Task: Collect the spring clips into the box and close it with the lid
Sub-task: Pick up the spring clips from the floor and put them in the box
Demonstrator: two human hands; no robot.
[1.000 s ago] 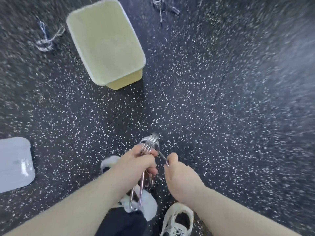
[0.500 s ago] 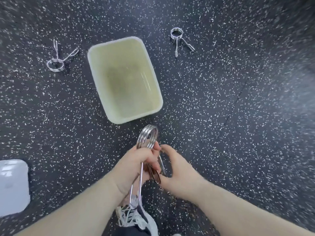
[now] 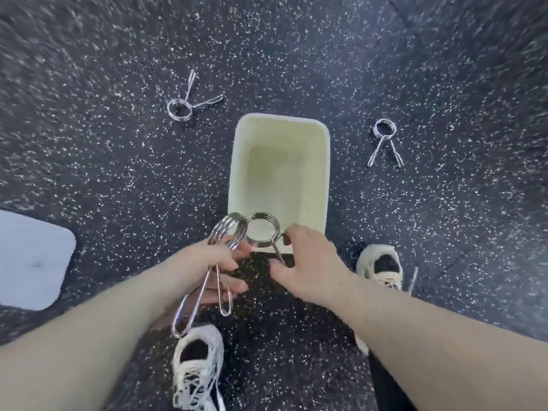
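Observation:
A pale yellow open box stands on the speckled dark floor, with nothing visible inside it. My left hand grips one steel spring clip, coil up, its handles hanging down past the palm. My right hand pinches the handles of a second spring clip, whose coil hangs over the box's near rim beside the first. Two more spring clips lie on the floor: one beyond the box to the left, one to its right. The white lid lies flat at the far left.
My two white sneakers stand on the floor below the hands, the right one close to the box's near right corner. A thin metal piece shows just right of that shoe. The floor is dark speckled rubber.
The view has shifted so the box sits nearer and more centred. The two clips, held together before, are now apart, one in each hand, with the right one over the box's near rim.

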